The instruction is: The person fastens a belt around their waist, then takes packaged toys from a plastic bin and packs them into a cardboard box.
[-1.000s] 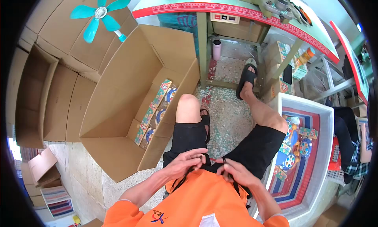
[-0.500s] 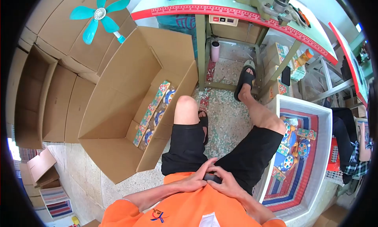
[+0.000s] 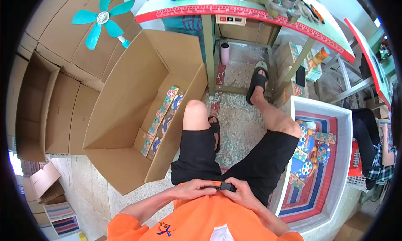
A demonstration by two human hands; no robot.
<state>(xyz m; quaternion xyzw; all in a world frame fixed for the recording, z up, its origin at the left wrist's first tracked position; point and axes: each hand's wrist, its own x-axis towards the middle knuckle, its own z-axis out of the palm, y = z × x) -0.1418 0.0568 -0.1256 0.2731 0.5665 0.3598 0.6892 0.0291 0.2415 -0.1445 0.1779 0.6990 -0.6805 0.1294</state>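
Note:
At my waist, over the orange shirt (image 3: 201,218), both hands meet at a black buckle (image 3: 227,186). My left hand (image 3: 194,189) has its fingers closed near the buckle's left side, on a dark strap with an orange bit beside it. My right hand (image 3: 243,193) is closed on the black buckle itself. The strap is mostly hidden by the fingers and shirt. Black shorts (image 3: 197,151) cover my thighs just beyond the hands.
An open cardboard box (image 3: 121,98) with colourful packages stands at left. At right is a white crate (image 3: 341,157) holding toy packages. A red-edged table (image 3: 184,10) is ahead, with a pink bottle (image 3: 225,55) beneath it. A seated person (image 3: 368,140) is at far right.
My hands have come together at the waist from being apart. The black buckle now shows between them, and my left hand has shifted slightly left since half a second ago. The view has shifted slightly.

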